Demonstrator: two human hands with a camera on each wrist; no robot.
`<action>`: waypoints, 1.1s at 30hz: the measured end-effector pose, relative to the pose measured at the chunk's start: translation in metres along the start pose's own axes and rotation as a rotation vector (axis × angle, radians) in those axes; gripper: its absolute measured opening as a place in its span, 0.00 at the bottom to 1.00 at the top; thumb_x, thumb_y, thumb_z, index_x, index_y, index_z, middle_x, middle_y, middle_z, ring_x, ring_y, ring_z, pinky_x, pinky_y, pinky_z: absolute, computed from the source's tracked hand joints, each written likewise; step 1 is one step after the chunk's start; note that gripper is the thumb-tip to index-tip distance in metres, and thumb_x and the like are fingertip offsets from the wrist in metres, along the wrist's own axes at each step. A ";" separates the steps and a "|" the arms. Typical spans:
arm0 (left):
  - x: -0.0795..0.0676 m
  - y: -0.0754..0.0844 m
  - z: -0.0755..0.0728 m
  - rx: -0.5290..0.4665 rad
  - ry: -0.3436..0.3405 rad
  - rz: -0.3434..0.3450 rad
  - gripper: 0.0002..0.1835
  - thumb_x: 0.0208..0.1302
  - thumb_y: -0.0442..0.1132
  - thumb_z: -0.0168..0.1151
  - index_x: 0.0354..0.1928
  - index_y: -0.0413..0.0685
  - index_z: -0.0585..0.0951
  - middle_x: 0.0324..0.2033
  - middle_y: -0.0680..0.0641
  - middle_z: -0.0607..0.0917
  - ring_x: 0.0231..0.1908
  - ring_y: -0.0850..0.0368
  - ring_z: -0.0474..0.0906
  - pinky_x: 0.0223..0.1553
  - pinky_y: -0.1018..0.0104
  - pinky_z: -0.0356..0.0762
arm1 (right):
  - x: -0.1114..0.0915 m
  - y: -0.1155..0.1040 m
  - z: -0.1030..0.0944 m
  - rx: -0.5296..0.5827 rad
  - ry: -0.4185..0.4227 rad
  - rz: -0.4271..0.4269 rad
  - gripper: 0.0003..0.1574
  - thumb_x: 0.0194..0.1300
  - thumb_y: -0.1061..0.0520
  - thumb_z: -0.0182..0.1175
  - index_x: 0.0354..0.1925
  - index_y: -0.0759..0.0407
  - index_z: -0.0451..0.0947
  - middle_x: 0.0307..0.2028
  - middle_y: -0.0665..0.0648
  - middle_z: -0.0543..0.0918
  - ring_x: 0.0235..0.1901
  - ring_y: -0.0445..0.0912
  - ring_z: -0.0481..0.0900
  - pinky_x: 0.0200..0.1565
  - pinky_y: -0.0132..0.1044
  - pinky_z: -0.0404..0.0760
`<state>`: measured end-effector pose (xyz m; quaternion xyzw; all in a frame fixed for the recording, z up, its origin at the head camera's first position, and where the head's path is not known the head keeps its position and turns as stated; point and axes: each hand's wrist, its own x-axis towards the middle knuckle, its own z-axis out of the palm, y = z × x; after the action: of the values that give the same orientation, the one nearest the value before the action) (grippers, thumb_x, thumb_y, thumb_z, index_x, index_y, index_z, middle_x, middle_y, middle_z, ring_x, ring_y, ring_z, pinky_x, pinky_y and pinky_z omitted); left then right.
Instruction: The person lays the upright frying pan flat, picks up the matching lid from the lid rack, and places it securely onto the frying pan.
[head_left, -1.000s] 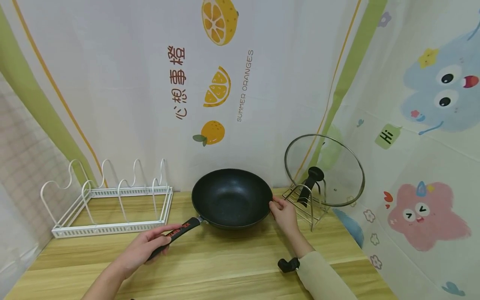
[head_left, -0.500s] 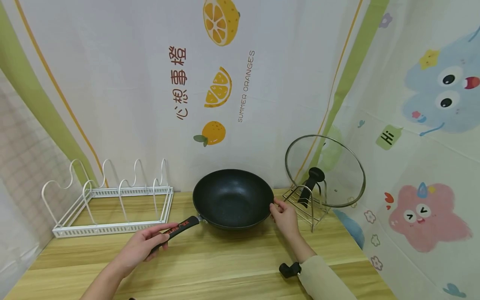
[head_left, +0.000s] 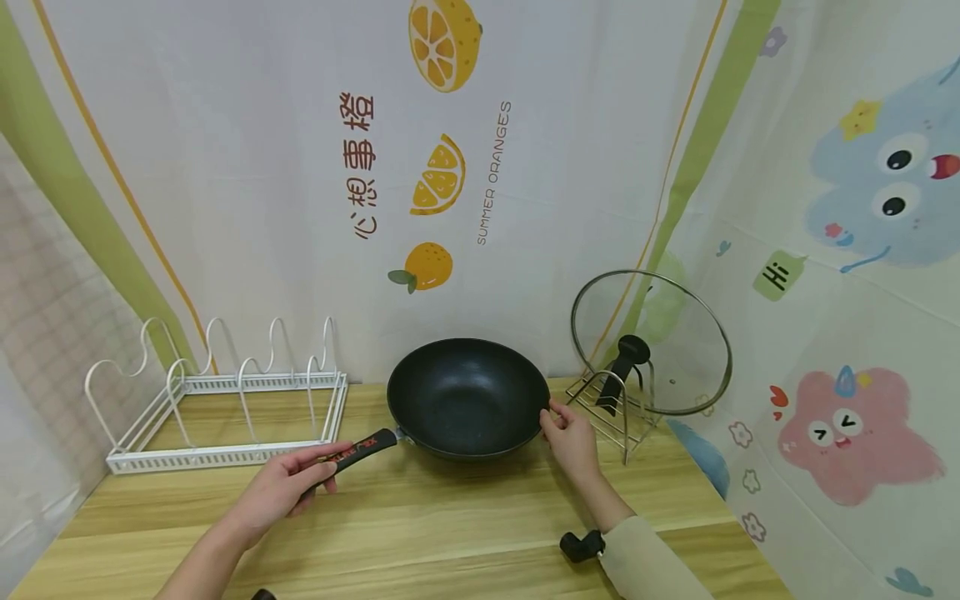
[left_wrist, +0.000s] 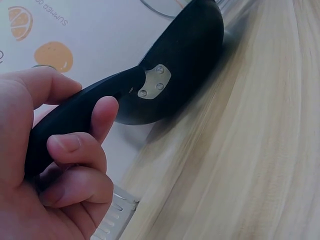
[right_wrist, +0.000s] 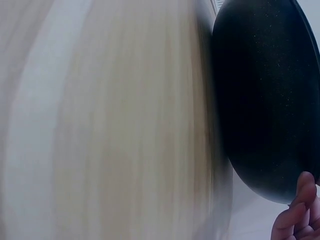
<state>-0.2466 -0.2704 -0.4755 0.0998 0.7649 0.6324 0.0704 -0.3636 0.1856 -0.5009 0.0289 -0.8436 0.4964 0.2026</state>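
Observation:
A black wok (head_left: 468,400) stands near the back of the wooden table, its dark inside facing me. Its black handle (head_left: 367,447) with red lettering points toward the front left. My left hand (head_left: 281,492) grips this handle, thumb on the near side. In the left wrist view the fingers (left_wrist: 80,150) curl round the handle, short of the riveted metal bracket (left_wrist: 156,82). On the opposite side, my right hand (head_left: 573,442) pinches the wok's right rim between thumb and fingers. The right wrist view shows the fingertips (right_wrist: 305,187) at the rim.
At the left is a white wire rack (head_left: 217,454) with upright loops. Close beside my right hand, a small metal stand (head_left: 626,433) holds a tilted glass lid (head_left: 678,333) with a black knob (head_left: 632,350). Curtains (head_left: 247,208) hang right behind the table.
The wok has turned slightly, its handle end swinging a little toward the back. My left hand has moved slightly left and back with it; my right hand stays at the rim.

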 end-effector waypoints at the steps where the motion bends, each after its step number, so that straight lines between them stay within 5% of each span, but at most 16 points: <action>1: 0.000 0.000 0.000 0.001 0.000 0.000 0.23 0.82 0.39 0.61 0.73 0.41 0.80 0.32 0.52 0.88 0.17 0.66 0.64 0.19 0.74 0.62 | 0.000 0.000 0.000 -0.001 0.000 -0.002 0.25 0.76 0.57 0.68 0.62 0.73 0.85 0.20 0.52 0.83 0.19 0.39 0.76 0.24 0.32 0.69; 24: 0.000 0.004 -0.004 0.013 0.017 -0.058 0.26 0.82 0.41 0.61 0.76 0.41 0.77 0.33 0.48 0.87 0.18 0.65 0.65 0.20 0.72 0.64 | -0.007 -0.007 0.000 -0.002 0.012 0.018 0.24 0.76 0.58 0.68 0.62 0.71 0.86 0.22 0.52 0.85 0.21 0.40 0.81 0.26 0.32 0.72; 33: -0.001 0.004 -0.007 0.016 0.024 -0.070 0.26 0.82 0.40 0.61 0.76 0.39 0.77 0.33 0.48 0.87 0.18 0.64 0.65 0.21 0.72 0.63 | -0.010 -0.007 0.002 -0.017 0.038 -0.033 0.22 0.74 0.59 0.69 0.59 0.73 0.86 0.20 0.52 0.83 0.20 0.39 0.78 0.27 0.32 0.72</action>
<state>-0.2474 -0.2760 -0.4704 0.0659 0.7737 0.6247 0.0826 -0.3535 0.1790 -0.4994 0.0318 -0.8432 0.4863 0.2271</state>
